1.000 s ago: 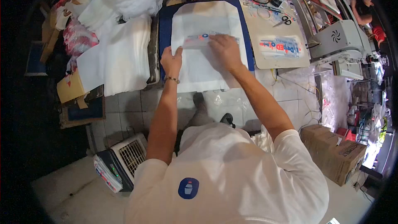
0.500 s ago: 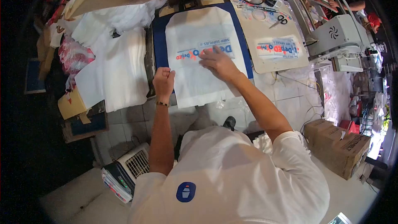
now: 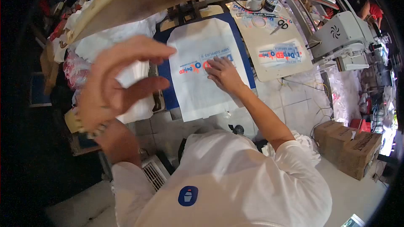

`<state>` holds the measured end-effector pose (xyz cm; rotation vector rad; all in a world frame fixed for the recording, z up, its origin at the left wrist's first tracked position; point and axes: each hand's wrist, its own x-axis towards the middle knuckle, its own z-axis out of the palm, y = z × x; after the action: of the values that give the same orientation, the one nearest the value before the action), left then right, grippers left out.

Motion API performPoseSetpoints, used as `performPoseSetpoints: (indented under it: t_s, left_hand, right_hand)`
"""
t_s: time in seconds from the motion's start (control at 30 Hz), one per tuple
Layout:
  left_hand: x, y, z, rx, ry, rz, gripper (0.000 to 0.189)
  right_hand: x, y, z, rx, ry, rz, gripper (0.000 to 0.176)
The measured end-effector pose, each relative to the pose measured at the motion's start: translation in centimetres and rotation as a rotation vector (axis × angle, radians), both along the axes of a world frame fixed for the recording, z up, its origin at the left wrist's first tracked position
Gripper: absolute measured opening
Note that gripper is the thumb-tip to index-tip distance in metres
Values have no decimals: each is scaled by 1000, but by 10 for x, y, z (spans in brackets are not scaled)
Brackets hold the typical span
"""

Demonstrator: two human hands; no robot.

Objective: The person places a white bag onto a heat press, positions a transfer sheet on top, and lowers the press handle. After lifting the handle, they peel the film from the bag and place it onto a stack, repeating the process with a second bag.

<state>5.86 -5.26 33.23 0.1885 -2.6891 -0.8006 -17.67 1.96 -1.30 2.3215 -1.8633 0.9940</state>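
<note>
My right hand lies flat with fingers spread on a printed film, whose blue and red lettering reads mirrored. Beneath the film is a white fabric piece, spread over a blue press bed with its near end hanging past the edge. My left hand, a little blurred, is raised close to the camera, left of the fabric. Its fingers and thumb curve apart in a C shape with nothing between them.
Overhead looms a large tan board. White cloth is piled at left. A beige board at right bears another printed film, scissors and mugs. Beyond stand a grey machine, cardboard boxes and another person.
My left hand has left the fabric's left edge and risen toward the camera, its closed fingers now apart. My right hand stays on the film, with little movement.
</note>
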Motion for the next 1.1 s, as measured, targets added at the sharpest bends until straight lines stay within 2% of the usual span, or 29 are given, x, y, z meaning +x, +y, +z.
performPoseSetpoints:
  t_s: [0.07,0.1,0.13,0.17,0.2,0.23,0.37,0.43,0.53,0.57,0.63,0.73,0.87,0.93,1.03,1.1]
  left_hand:
    - [-12,3,48,-230,57,41,30]
    - [-11,-13,67,-220,56,136,29]
    - [-15,-26,91,-657,-17,415,31]
    - [-21,-40,88,-550,300,467,32]
    - [-11,-37,65,-541,550,683,29]
    - [-13,-53,72,-621,577,719,28]
    - [-39,-156,112,-709,368,779,29]
    - [-49,-182,113,-705,312,798,29]
    - [-57,-202,113,-712,274,804,29]
    - [-58,-203,114,-717,277,798,29]
    - [-60,-191,120,-738,307,779,30]
    - [-59,-157,129,-786,373,724,31]
    - [-52,-70,145,-849,485,576,32]
    - [-44,-16,145,-859,513,475,33]
    - [-33,58,130,-826,449,266,34]
    - [-28,94,110,-712,259,75,35]
  right_hand:
    - [0,1,0,-8,-35,-9,32]
    - [0,1,1,-28,-31,-16,32]
    - [1,2,2,-47,-27,-22,32]
    - [1,5,6,-54,-26,-26,32]
    - [2,9,13,-41,-46,-43,31]
    - [5,13,19,-27,-68,-57,31]
    - [16,32,24,-105,-64,-87,28]
    - [27,40,12,-91,-254,18,21]
    - [51,66,9,-45,-221,199,14]
    - [58,77,5,-45,-224,190,14]
    - [70,97,-1,56,-232,326,21]
    - [73,122,-5,125,-360,300,28]
    - [55,148,-16,316,-336,241,25]
    - [47,159,-8,382,-359,242,32]
    - [39,175,0,410,-483,286,35]
    - [33,187,0,412,-485,308,36]
